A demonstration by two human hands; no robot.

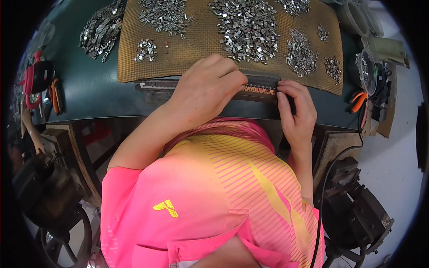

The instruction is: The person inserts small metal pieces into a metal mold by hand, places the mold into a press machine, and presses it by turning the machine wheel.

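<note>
A long, narrow dark metal jig [154, 85] lies along the front edge of the mat. A row of small coppery and silver metal links [260, 90] sits in its slot. My left hand [206, 87] reaches over the jig's middle, with closed fingers pressed to the left end of the visible links. Whatever those fingertips hold is hidden. At the jig's right end, my right hand [298, 108] grips it between thumb and forefinger. The stretch of jig under my left hand is covered from view.
A tan textured mat [196, 53] bears a large pile of flat metal links [250, 29], a heap of small metal tubes [163, 15] and several smaller piles. Linked metal bands [102, 31] lie on the left. Orange-handled pliers [56, 96] and clear tubs [367, 67] flank the mat.
</note>
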